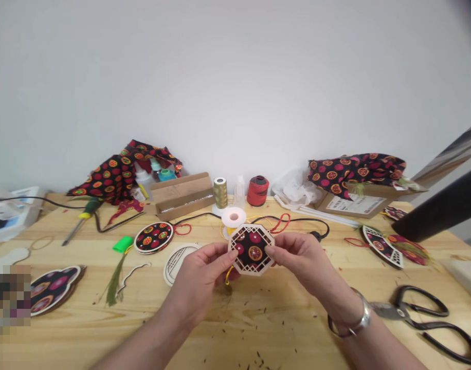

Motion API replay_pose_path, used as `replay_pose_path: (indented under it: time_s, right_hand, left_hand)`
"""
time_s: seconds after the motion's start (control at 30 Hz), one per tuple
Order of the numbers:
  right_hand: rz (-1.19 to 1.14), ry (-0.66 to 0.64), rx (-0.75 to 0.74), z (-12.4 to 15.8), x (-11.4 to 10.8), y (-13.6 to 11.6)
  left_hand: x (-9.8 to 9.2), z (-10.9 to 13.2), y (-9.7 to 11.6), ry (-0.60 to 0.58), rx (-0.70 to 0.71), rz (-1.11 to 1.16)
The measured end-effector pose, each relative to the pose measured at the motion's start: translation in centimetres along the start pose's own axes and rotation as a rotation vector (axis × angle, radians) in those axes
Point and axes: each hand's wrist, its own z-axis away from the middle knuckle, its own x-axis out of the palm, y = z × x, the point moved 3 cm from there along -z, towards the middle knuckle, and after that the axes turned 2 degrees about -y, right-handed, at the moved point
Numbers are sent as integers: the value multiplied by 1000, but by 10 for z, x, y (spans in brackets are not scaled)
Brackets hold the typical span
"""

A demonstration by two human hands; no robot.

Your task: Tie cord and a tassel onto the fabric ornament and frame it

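An octagonal wooden frame with dark patterned fabric (254,253) is held up between both hands above the middle of the table. My left hand (204,267) pinches its left edge, thumb on the front. On the right edge, my right hand (301,259) grips it the same way; a silver bracelet circles that wrist. A yellow cord (228,276) hangs below the frame near my left fingers. Partly behind my left hand lies a round pale wooden piece (176,262). The yellow thread spool (234,219) stands just behind the octagon.
Black scissors (401,312) lie at the right, near a fan-shaped piece (380,246). At the left are a round fabric piece (154,237), a green tassel (115,282) and a screwdriver (81,221). Behind stand a cardboard box (183,198) and a red spool (258,191).
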Motion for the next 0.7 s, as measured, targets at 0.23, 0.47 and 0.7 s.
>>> replay_pose_path:
  time_s: [0.23, 0.47, 0.7]
  right_hand:
    - [-61, -140, -14, 3, 14, 2]
    - [-14, -12, 4, 2, 11, 5]
    - [95, -45, -23, 2, 13, 5]
  left_hand:
    - [-9, 15, 11, 17, 34, -129]
    - [-101, 37, 60, 331, 70, -197]
    - [-205, 35, 90, 648, 99, -205]
